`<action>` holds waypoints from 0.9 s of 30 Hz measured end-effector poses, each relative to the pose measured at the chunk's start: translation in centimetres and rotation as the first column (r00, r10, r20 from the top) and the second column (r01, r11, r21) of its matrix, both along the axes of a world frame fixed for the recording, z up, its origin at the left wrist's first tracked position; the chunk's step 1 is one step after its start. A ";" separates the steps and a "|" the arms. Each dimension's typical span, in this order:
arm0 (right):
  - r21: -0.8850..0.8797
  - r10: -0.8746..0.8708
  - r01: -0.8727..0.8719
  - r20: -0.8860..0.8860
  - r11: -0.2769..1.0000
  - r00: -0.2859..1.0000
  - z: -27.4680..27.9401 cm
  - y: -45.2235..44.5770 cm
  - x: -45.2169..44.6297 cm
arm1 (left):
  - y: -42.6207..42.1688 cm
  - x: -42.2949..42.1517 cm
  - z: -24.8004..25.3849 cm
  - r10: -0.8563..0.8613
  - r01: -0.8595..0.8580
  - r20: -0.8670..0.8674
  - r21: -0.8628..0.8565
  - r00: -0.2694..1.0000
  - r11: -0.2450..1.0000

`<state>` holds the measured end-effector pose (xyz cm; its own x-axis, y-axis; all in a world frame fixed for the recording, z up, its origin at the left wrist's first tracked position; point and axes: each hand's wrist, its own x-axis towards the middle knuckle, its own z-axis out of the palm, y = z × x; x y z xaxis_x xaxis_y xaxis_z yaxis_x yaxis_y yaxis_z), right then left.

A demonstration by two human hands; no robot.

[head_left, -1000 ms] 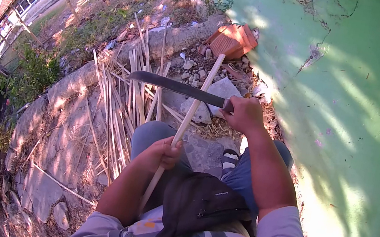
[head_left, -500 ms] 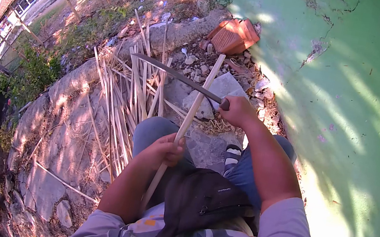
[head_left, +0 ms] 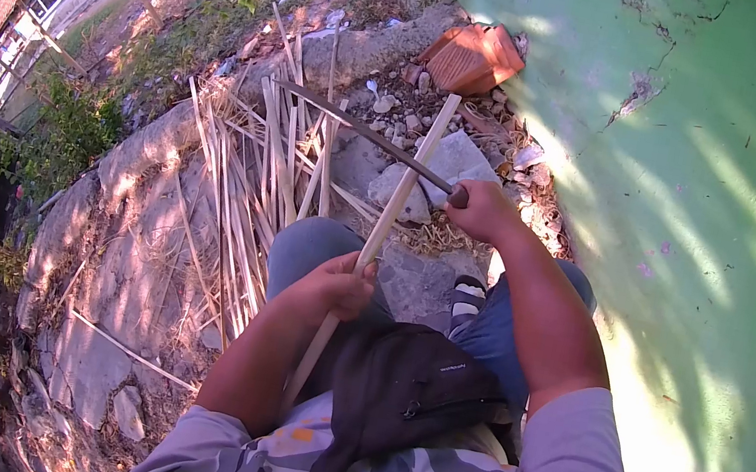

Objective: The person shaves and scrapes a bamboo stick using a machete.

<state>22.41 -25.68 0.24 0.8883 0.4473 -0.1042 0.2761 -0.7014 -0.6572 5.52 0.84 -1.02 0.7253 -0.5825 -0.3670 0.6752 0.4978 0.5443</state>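
Note:
My left hand (head_left: 342, 288) is closed around the lower part of a long, pale bamboo strip (head_left: 391, 210). The strip slants up and away from my lap, its bottom end near my shirt. In my right hand (head_left: 487, 214) is the handle of a machete (head_left: 350, 120), its long dark blade pointing to the left. The blade crosses the strip above my left hand and appears to lie against it. Beyond my left knee, a heap of similar pale strips (head_left: 237, 201) is spread over the ground.
A green wall (head_left: 711, 184) rises on the right. Orange clay pieces (head_left: 473, 59) sit near its base, with stones and a pale slab (head_left: 460, 162) closer in. A black bag (head_left: 417, 385) rests on my lap. Bushes (head_left: 72, 137) grow at left.
The machete has tilted, its tip now higher, and the blade shows narrower. Both hands keep their hold, and the whole view has shifted slightly.

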 end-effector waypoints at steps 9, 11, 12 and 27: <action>-0.081 0.248 -0.240 0.106 0.967 0.963 -0.4 0.3 -1.2 | -0.8 -0.2 1.0 0.006 -0.009 0.023 0.104 1.000 0.995; -0.040 0.184 -0.182 0.059 0.982 0.981 -1.3 -0.2 -0.5 | -0.6 -0.4 0.3 0.005 -0.006 0.013 0.088 1.000 0.996; -0.027 0.139 -0.138 0.030 0.990 0.990 -1.1 -0.2 -0.2 | -0.5 -0.2 0.2 0.004 -0.005 0.016 0.081 1.000 0.997; -0.063 0.152 -0.151 0.007 0.986 0.988 -0.5 0.3 0.0 | -0.3 -0.1 0.7 0.041 -0.042 0.015 0.048 0.999 0.998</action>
